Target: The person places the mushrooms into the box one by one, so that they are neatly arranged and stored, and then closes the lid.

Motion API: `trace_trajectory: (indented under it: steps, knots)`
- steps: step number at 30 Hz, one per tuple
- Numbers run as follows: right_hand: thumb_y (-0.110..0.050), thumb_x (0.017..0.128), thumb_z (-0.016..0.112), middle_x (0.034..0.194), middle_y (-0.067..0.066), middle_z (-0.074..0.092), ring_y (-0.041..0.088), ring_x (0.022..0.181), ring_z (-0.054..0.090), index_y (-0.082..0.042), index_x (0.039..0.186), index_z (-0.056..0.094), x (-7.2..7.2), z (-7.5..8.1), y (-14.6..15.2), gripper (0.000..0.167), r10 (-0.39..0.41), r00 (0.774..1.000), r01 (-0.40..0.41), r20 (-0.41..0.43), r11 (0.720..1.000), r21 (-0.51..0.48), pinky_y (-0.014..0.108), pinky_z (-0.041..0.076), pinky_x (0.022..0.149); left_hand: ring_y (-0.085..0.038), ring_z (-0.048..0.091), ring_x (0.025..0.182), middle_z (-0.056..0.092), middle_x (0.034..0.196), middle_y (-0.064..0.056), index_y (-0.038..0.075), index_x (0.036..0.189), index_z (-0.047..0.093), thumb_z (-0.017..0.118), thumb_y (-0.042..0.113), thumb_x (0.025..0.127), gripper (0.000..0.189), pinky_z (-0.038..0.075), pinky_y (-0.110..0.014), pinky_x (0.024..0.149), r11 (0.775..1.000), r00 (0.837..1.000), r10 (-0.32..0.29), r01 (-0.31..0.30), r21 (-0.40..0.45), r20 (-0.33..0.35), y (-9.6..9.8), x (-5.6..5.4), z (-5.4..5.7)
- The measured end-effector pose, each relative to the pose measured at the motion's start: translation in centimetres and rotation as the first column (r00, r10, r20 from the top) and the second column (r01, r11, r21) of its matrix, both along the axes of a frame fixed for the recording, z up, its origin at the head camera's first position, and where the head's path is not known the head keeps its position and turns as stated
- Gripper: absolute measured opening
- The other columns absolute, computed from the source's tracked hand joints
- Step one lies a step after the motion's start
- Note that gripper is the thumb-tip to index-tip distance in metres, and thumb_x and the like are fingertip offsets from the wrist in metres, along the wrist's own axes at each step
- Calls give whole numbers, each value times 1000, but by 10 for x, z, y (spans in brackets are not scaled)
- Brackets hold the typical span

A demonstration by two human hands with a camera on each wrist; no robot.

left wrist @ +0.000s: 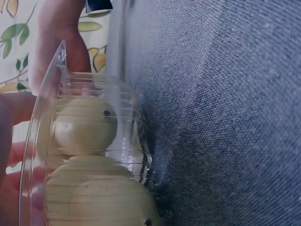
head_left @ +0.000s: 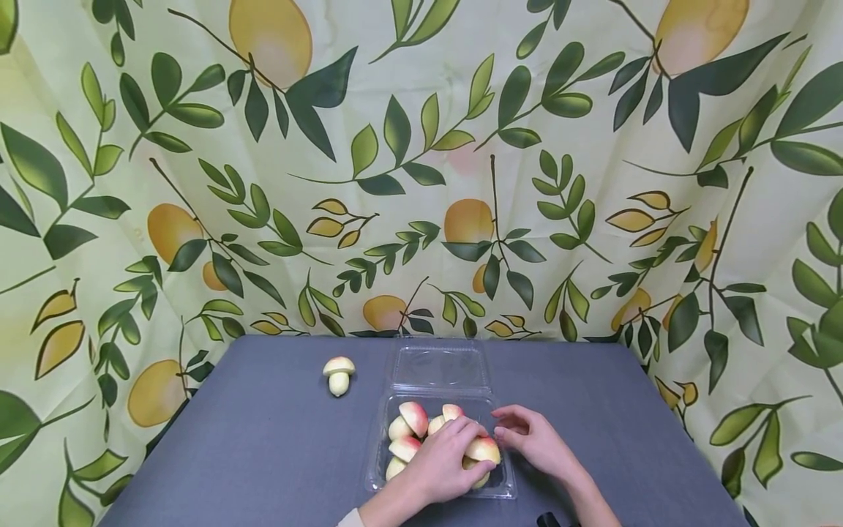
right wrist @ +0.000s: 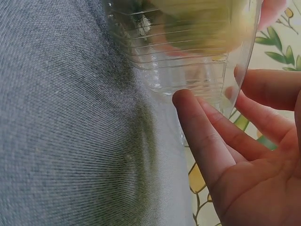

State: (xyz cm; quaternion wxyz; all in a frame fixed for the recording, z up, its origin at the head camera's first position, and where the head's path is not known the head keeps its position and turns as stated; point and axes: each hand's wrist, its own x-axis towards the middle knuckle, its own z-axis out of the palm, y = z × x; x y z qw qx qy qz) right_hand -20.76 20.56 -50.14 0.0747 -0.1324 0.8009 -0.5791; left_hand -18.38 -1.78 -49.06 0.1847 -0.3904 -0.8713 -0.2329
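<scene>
A clear plastic clamshell box [head_left: 377,468] sits at the front of the table with its lid [head_left: 440,368] folded back. Inside lie several mushrooms [head_left: 414,417] with pale stems and pink-red caps. My left hand [head_left: 437,461] reaches over the box, its thumb and fingers around the mushroom [head_left: 485,449] at the right front. It partly hides the others. Pale rounded stems [left wrist: 87,125] show through the ribbed wall in the left wrist view. My right hand [head_left: 536,443] is at the box's right side, fingers loosely bent; its fingertips [right wrist: 184,100] lie by the outer wall, holding nothing.
One more mushroom [head_left: 339,375] lies on the grey tablecloth [head_left: 283,424], left of the lid. A curtain [head_left: 408,146] printed with leaves and fruit hangs behind and at both sides of the table. Some small black object [head_left: 548,519] shows at the bottom edge, by the right forearm.
</scene>
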Motion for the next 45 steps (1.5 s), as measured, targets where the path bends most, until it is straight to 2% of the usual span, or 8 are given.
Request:
trace_trajectory:
  steps: [4,9,12,24,27,31,37,45]
  knots:
    - [-10,96,69,109,20,68,24,90,69,9,125,60,0,-1,-1,36,-1,1000,1,-10,1000,11,28,58,73,-7,61,98,64,104,10,19,107,66,74,38,89,27,49,-20,84,998,1000,19,-19,-58,0,1,1,-3]
    - [-11,95,70,109,21,68,24,89,69,9,125,61,1,-1,-2,36,-1,1000,2,-14,1000,22,28,57,73,-7,59,94,65,100,10,21,101,69,75,41,87,26,48,-20,84,987,995,52,-64,-148,-86,2,3,-5]
    - [-11,95,70,109,19,68,24,90,68,8,124,61,1,0,-2,36,-7,1000,8,-12,999,31,28,57,73,-8,57,95,64,102,9,21,101,71,75,43,87,26,47,-21,84,981,992,69,-88,-174,-109,3,5,-4]
    - [-13,95,71,109,18,68,21,88,68,8,125,61,2,0,0,38,6,1000,-5,-25,999,39,28,57,73,-9,59,97,65,103,7,19,107,72,72,35,91,23,48,-24,89,986,986,21,-47,-160,-164,-12,7,11]
    - [-12,95,71,109,18,68,21,88,68,9,125,61,2,0,0,38,7,1000,-7,-21,999,39,28,57,73,-10,59,95,66,102,7,18,106,73,71,33,93,20,48,-25,87,987,989,15,-38,-154,-148,-18,7,17]
    - [-11,96,69,108,20,68,23,88,68,10,125,60,2,-1,0,37,10,1000,-10,-14,999,38,28,57,73,-10,60,93,66,102,6,16,105,72,71,30,94,18,50,-25,83,992,997,28,-37,-120,-75,-29,5,26]
    - [-11,96,69,106,19,68,24,88,69,10,125,60,2,-1,0,37,-1,1000,1,1,999,42,29,57,72,-14,63,100,69,106,3,12,111,72,70,26,95,21,54,-32,86,995,998,55,-54,-79,14,-47,0,39]
    - [-10,96,69,105,18,68,25,88,69,11,125,60,1,1,-1,37,-5,1000,5,10,999,37,30,57,72,-17,66,99,70,101,2,13,105,73,69,19,94,13,56,-38,84,997,997,76,-76,-4,-29,-67,-10,47]
